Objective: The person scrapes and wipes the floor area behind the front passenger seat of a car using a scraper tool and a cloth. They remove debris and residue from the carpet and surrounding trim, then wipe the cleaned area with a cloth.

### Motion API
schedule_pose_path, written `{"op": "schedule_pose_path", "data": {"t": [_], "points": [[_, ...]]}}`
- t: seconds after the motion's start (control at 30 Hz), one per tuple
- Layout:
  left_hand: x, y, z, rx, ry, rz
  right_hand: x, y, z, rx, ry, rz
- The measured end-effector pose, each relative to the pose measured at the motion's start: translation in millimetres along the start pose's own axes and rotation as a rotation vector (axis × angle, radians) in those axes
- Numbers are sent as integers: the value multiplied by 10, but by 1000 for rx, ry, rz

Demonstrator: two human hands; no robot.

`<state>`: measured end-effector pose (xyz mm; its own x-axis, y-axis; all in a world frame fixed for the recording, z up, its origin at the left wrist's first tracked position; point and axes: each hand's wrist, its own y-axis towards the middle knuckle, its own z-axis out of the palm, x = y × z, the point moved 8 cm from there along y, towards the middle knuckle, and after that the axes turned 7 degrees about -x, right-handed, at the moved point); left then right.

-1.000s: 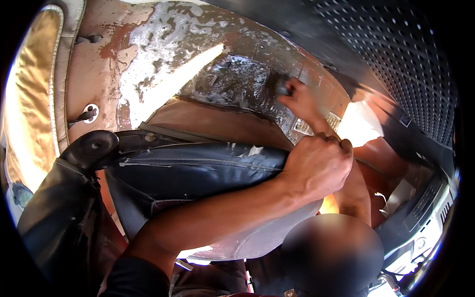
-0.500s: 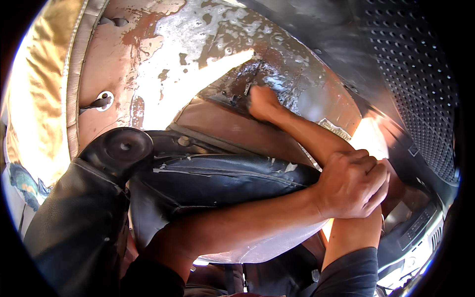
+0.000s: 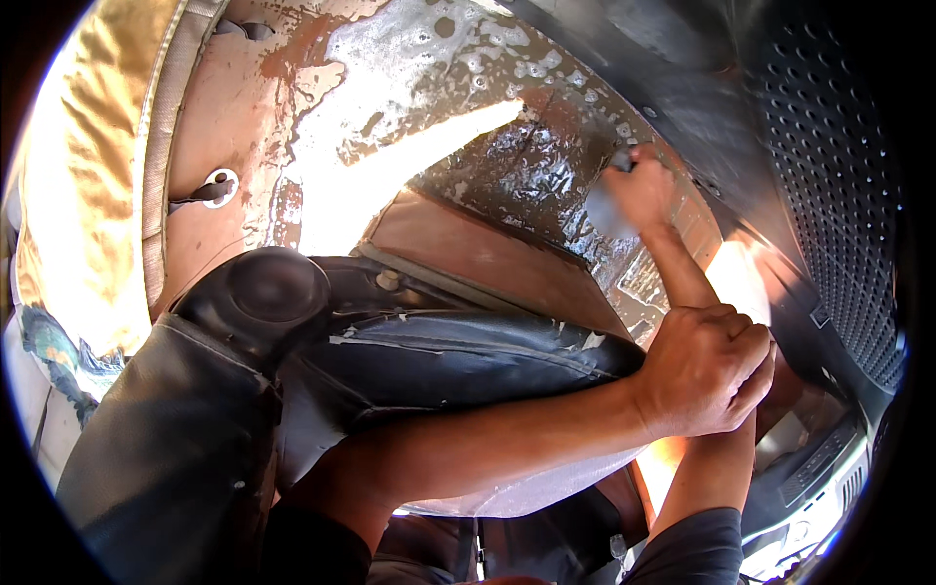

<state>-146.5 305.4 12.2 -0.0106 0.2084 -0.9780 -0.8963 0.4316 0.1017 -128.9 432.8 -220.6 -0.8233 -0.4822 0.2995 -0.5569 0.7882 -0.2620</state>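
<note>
- While the left hand [image 3: 704,370] stays where it was, lying across the right forearm near the end of the black seat [image 3: 468,361], the right hand [image 3: 645,193] has shifted most.
- Half a second ago the right hand was lower and further left, close to the brown raised edge [image 3: 487,253]; now it is up at the right side of the wet floor [image 3: 487,180], near the dark wall panel [image 3: 673,127].
- A second ago it was also out on that right side, so the motion looks like a back-and-forth stroke – my reading, since the hand is partly blurred.
- The right hand's fingers are closed around a small dark thing [image 3: 622,160], too smeared to identify; it sits at the fingertips, over the floor, and whether it touches the surface I cannot tell.
- The left hand's fingers are curled into a fist; what, if anything, they grip is hidden.
- For the work in hand, the shift puts the rubbing at the right edge of the wet patch – the white suds [image 3: 400,88], up and to the left, lie well apart from both hands.
</note>
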Motion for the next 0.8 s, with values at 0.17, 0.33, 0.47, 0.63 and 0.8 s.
{"op": "schedule_pose_path", "data": {"t": [0.17,0.33,0.47,0.63,0.8], "points": [[-46,15,105,45,-29,-14,-44,306,368,-175,-73,-167],[14,45,64,20,-50,-23,1458,-140,1165,166,471,-340],[-12,42,18,1,-45,9,1441,-439,796,169,525,-428],[-16,63,-58,-2,25,35,159,-267,447,188,-76,-292],[-40,24,53,12,-34,-22,-276,-307,867,425,-269,-234]]}}
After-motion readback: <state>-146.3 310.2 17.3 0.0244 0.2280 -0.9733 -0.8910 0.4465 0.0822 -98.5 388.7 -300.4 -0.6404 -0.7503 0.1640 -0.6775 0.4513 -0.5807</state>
